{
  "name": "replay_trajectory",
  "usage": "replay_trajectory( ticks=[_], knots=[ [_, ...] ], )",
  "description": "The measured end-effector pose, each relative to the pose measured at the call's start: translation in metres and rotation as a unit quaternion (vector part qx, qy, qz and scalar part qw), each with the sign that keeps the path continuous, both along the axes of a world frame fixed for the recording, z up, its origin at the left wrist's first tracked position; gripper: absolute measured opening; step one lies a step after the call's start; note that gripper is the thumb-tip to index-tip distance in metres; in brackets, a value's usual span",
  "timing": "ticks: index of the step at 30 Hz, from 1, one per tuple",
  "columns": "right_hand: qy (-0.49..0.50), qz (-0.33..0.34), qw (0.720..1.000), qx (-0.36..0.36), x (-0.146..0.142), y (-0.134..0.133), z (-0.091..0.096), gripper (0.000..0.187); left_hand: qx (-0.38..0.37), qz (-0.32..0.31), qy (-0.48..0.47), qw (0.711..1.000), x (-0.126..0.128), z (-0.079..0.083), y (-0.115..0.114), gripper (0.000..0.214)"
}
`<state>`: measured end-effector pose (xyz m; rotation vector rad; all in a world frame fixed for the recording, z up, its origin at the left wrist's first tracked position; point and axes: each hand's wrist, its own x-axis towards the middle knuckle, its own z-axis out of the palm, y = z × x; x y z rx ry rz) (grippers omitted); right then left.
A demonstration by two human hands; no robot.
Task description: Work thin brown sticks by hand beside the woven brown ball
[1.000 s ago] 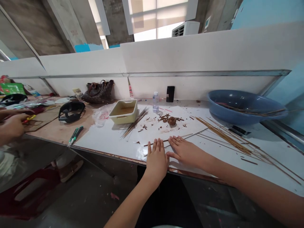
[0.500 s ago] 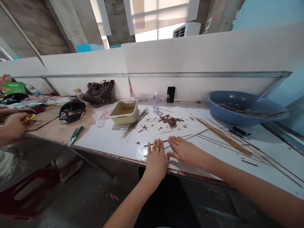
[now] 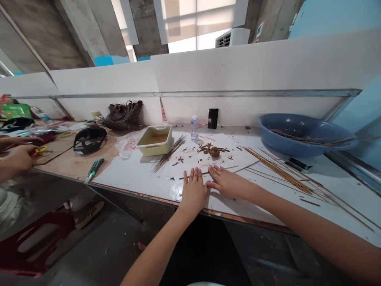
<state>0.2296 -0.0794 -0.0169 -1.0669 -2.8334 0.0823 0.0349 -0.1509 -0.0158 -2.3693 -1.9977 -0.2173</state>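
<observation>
My left hand (image 3: 193,190) lies flat on the white tabletop, its fingers stretched forward over a thin stick with a brown coating (image 3: 185,177). Beside it, my right hand (image 3: 228,182) is also flat, fingers extended across the same stick, thumb close to the left hand. The stick's bare right end (image 3: 233,167) pokes out past the right fingers; its middle is hidden under both hands. Just beyond sits a lump of brown dough-like paste (image 3: 214,151) with small brown crumbs and short rolled bits (image 3: 205,149) scattered around it.
Thin bare sticks (image 3: 276,171) lie to the right, near a blue basin (image 3: 306,135). Leftward are a dark stick bundle (image 3: 169,154), a cream tub of brownish liquid (image 3: 154,150) and green-handled cutters (image 3: 95,169). A bottle (image 3: 194,129) and phone (image 3: 212,118) stand behind. Another person's hand (image 3: 18,159) holds yellow-handled scissors.
Both hands have slid slightly forward, away from me, staying flat over the coated stick. The view has shifted a little; the other objects stay in place.
</observation>
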Motion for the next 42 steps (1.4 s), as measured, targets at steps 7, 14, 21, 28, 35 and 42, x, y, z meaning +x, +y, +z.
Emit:
replay_trajectory(
  ticks=[7,14,21,28,35,42],
  knots=[
    [0.032,0.002,0.999,0.025,0.02,-0.035,-0.01,0.08,0.004,-0.021,-0.008,1.0,0.003,-0.003,-0.034,0.064],
    [0.02,0.01,0.999,0.028,0.029,-0.019,0.0,0.073,0.01,-0.014,-0.004,1.0,0.005,-0.004,-0.032,0.063],
    [0.016,0.036,0.998,0.045,0.024,-0.018,-0.006,0.072,-0.004,-0.017,-0.007,1.0,0.003,0.0,-0.035,0.064],
    [0.024,0.028,0.997,0.069,0.022,-0.025,-0.004,0.07,0.006,-0.017,-0.007,1.0,0.006,0.001,-0.037,0.061],
    [0.017,0.038,0.998,0.053,0.024,-0.02,0.002,0.068,0.0,-0.024,-0.009,1.0,0.004,0.004,-0.038,0.061],
    [0.048,0.065,0.996,0.042,0.02,0.013,0.005,0.033,-0.015,-0.019,-0.016,1.0,0.006,0.009,-0.038,0.061]
  ],
)
